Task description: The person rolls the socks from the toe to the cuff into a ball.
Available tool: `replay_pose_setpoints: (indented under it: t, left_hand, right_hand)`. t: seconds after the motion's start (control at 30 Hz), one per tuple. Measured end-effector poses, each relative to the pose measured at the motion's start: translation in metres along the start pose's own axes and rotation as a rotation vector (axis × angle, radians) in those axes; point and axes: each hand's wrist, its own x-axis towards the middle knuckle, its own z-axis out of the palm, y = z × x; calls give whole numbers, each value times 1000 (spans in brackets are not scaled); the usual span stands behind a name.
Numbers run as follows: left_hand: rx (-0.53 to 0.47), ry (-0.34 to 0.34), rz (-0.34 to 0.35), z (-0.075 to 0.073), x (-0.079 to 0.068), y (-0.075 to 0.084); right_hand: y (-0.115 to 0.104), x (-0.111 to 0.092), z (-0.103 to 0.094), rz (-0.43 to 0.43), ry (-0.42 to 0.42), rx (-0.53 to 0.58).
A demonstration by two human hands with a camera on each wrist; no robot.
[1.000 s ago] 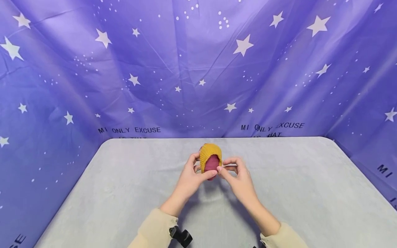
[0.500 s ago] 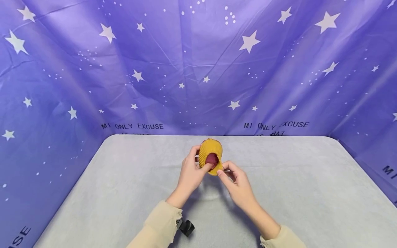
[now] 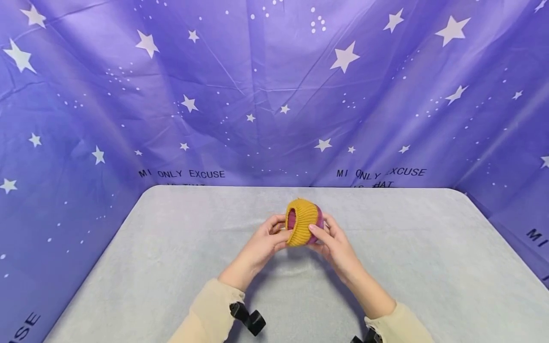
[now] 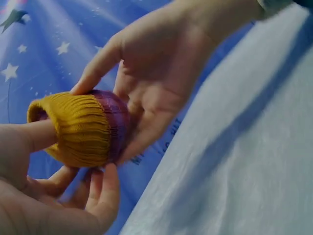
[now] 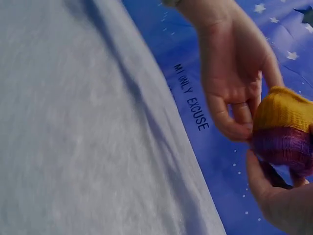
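Observation:
A rolled-up sock bundle (image 3: 303,224), with a mustard ribbed cuff around a purple knitted body, is held up over the table between both hands. Its cuff opening faces left, and maroon fabric shows inside. My left hand (image 3: 262,242) grips the cuff side: in the left wrist view its thumb (image 4: 41,134) reaches into the opening while the other fingers support the bundle from below. On the purple end, my right hand (image 3: 339,247) holds the bundle, thumb on the ribbing and the remaining fingers behind and under it, partly hidden.
A grey cloth-covered table (image 3: 171,267) spreads beneath the hands. Behind it and along the sides hangs a purple curtain (image 3: 266,95) with white stars and black lettering. Black wrist cameras (image 3: 249,320) stick out from the cream sleeves.
The cuff has been pulled down over the maroon fabric. The bundle has turned so its opening faces left, and my right hand has shifted from the cuff's edge to the purple end.

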Motion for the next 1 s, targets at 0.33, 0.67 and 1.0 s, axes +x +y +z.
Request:
replay_pose_setpoints:
  t: [0.33, 0.67, 1.0]
  left_hand:
    - [470, 295, 285, 17, 0, 8]
    - [450, 342, 318, 12, -6, 9]
    - [274, 273, 164, 8, 11, 9]
  right_hand:
    - [3, -1, 6, -54, 167, -248]
    - [4, -6, 3, -151, 134, -410]
    - [-2, 8, -10, -53, 30, -281]
